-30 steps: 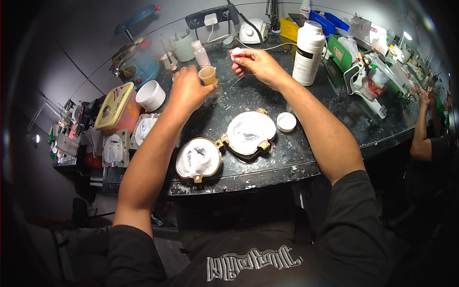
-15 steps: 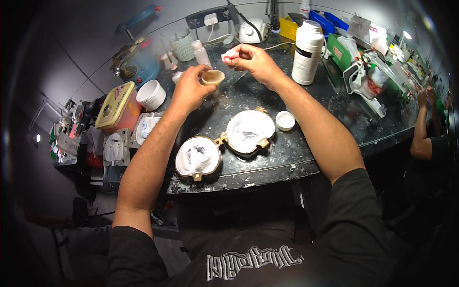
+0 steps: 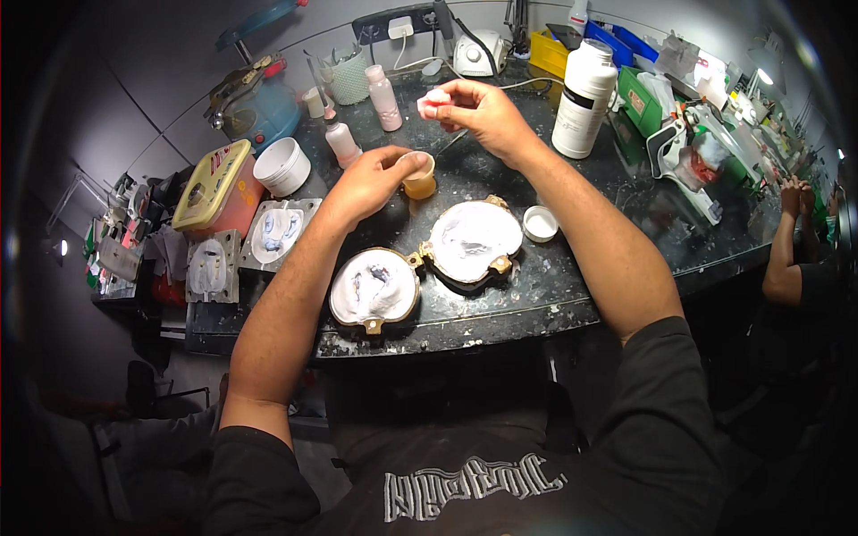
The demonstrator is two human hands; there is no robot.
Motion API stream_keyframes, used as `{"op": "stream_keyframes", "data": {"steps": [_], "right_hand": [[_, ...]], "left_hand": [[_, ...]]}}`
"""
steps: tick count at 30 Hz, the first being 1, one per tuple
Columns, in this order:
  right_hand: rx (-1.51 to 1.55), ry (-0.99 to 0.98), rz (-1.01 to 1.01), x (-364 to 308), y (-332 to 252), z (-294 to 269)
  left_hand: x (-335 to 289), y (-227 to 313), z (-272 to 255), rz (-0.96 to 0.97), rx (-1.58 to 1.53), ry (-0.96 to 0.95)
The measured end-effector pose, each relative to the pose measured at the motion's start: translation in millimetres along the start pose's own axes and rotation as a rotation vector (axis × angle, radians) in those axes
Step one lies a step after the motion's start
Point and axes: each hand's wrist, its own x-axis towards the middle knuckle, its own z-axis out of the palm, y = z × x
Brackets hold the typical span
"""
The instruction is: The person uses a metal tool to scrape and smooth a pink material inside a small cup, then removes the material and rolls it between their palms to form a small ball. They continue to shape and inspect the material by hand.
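My left hand (image 3: pixel 380 179) grips the rim of a small amber cup (image 3: pixel 419 183), its thumb at the lip. The cup stands nearly upright at the bench; its bottom is close to or on the surface. Raised beyond it, my right hand (image 3: pixel 478 112) pinches a small pink-and-white piece (image 3: pixel 434 102) between thumb and fingers; its exact kind is unclear. Nearer me lie two round brass flask halves filled with white plaster, the left half (image 3: pixel 374 288) and the right half (image 3: pixel 475 241), each with a hollow or moulded shape. A small white round cap (image 3: pixel 540 223) lies beside the right half.
A tall white bottle (image 3: pixel 585 100) stands right of my right hand. Behind my left hand are a pink bottle (image 3: pixel 384 98), a dropper bottle (image 3: pixel 340 138) and a white tub (image 3: pixel 282 167). A lidded container (image 3: pixel 214 192) sits left; green and yellow bins (image 3: pixel 550 54) line the back.
My left hand has come down and slightly toward me with the cup, which was tilted and now stands nearly upright. My right hand keeps its pinch, almost in place.
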Motion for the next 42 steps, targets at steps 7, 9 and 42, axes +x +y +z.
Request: {"op": "stream_keyframes", "data": {"steps": [7,9,42], "right_hand": [[-0.077,0.03,0.038,-3,0,-4],[-0.064,0.02,0.039,-3,0,-4],[-0.804,-0.524,-0.027,59,-44,190]], "left_hand": [[21,-6,-3,-0.155,0.011,-0.025],[21,-2,-2,-0.144,0.08,-0.015],[-16,-54,5,0.168,0.597,0.561]]}}
